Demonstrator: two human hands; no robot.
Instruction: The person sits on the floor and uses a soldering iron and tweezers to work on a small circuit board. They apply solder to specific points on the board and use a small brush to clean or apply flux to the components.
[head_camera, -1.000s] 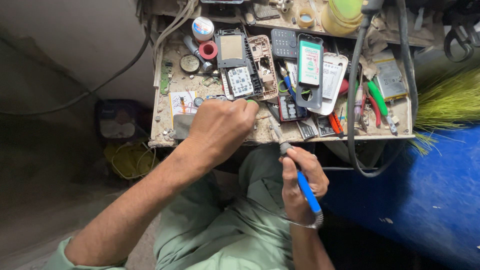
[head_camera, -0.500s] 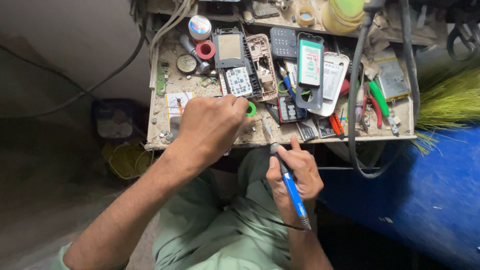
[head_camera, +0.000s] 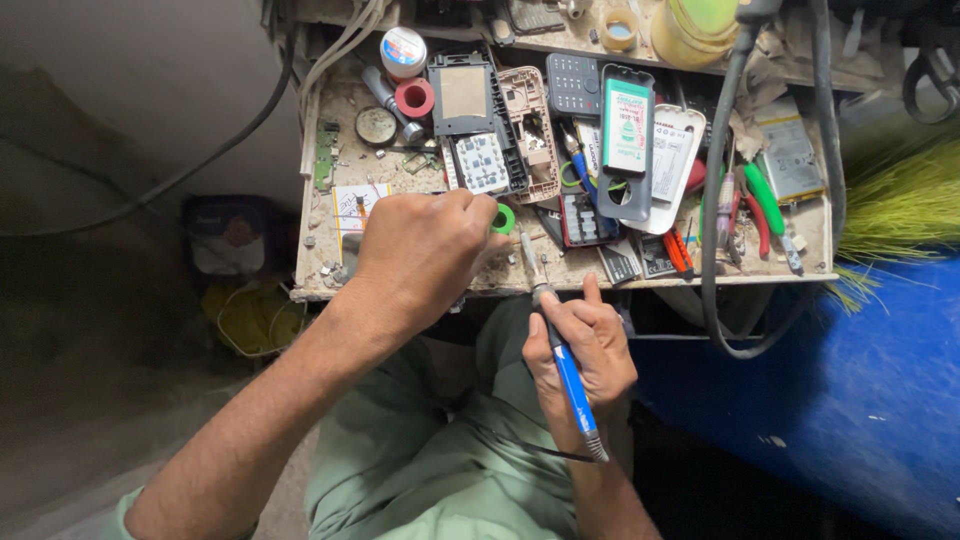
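Observation:
My left hand (head_camera: 425, 255) rests on the front edge of a cluttered workbench (head_camera: 330, 280), fingers curled over something small that I cannot make out. A small green ring (head_camera: 504, 218) lies right beside its fingertips. My right hand (head_camera: 585, 355) grips a blue-handled soldering iron (head_camera: 560, 355), its metal tip pointing up at the bench edge next to the left hand. Just beyond the hands lie a phone keypad board (head_camera: 480, 162) and opened phone shells (head_camera: 530, 135).
Phone parts, a green-labelled battery (head_camera: 627, 128), red and green pliers (head_camera: 765, 205), tape rolls (head_camera: 414, 97) and a round tin (head_camera: 377, 126) crowd the bench. A thick black cable (head_camera: 712, 250) loops down at right. A blue surface (head_camera: 850, 390) lies at lower right, straw bristles (head_camera: 900, 205) above it.
My left hand has shifted slightly right along the bench edge, uncovering the green ring. The right hand has lifted the soldering iron closer to the bench.

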